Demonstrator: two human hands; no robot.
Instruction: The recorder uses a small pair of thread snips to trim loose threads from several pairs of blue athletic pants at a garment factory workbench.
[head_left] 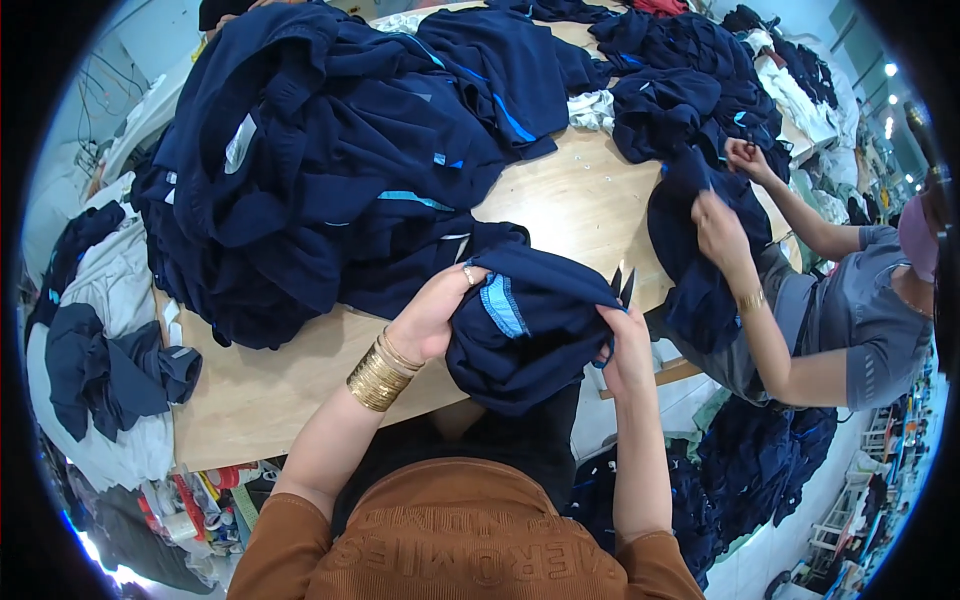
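Note:
A navy garment [540,345] with a light blue inset panel [503,306] hangs between my hands over the table's near edge. My left hand [440,312], with gold bangles at the wrist, grips its left side, the fingertips tucked behind the fabric. On the other side my right hand [628,345] pinches the cloth and also holds small scissors [624,287], their dark blades pointing up and apart. Part of a blue handle shows below that hand's fingers. The garment's far side is hidden.
A big heap of navy garments [330,150] covers the table's [270,400] left and middle. At right, a co-worker's hands [722,235] handle another navy garment [685,200]. More navy clothes [760,460] lie low at right. Grey and white cloth [100,340] hangs at left.

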